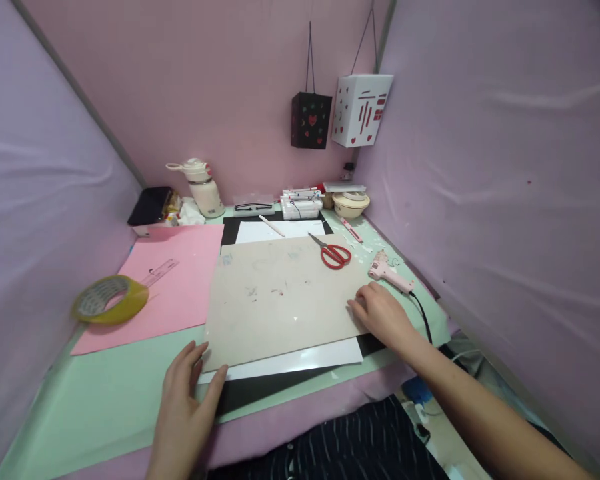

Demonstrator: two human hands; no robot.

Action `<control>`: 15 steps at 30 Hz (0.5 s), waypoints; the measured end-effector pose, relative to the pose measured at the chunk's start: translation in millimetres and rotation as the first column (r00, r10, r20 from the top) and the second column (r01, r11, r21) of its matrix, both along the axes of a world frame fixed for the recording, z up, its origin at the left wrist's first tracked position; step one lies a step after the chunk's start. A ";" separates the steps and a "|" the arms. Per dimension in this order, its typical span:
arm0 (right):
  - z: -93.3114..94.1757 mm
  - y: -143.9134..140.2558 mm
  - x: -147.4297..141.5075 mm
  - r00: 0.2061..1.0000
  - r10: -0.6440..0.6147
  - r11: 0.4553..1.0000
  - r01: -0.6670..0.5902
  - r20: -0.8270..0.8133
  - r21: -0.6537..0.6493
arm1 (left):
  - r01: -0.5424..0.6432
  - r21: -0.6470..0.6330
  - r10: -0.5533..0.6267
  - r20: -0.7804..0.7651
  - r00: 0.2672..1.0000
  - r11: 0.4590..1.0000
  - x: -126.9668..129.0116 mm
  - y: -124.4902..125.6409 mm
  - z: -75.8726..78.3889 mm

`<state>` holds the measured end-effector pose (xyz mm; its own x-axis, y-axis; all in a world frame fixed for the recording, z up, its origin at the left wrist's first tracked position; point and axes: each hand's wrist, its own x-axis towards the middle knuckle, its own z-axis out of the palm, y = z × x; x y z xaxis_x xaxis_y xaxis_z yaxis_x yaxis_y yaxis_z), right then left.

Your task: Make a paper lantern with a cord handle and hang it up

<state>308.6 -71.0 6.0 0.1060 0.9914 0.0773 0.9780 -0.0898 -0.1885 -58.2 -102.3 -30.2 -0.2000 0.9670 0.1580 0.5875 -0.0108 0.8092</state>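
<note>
A beige board [290, 300] with faint smudges lies flat before me. Its lower left corner sits between the thumb and fingers of my left hand [185, 387], which is open with fingers apart. My right hand [383, 313] rests at the board's right edge, fingers loosely bent and thumb apart from them, grasping nothing that I can see. Red-handled scissors [336, 256] lie on the board's upper right part. White paper [325, 357] and a black sheet [260, 397] stick out from beneath the board. A pink hot glue gun [390, 272] lies just beyond my right hand.
Left are pink paper [185, 287], a yellow tape roll [113, 300] and a clear ruler [161, 272]. At the back stand a bottle [205, 193], white marker-like sticks [301, 205] and a bowl [351, 205]. A pink cutter [351, 230] lies right. Black [311, 120] and white [363, 110] lanterns hang above.
</note>
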 end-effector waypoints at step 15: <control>67.8 77.9 72.2 0.984 -0.172 0.952 0.157 0.036 0.261 | -0.022 -0.004 0.022 0.098 0.995 1.000 -0.8 -1.6 -1.0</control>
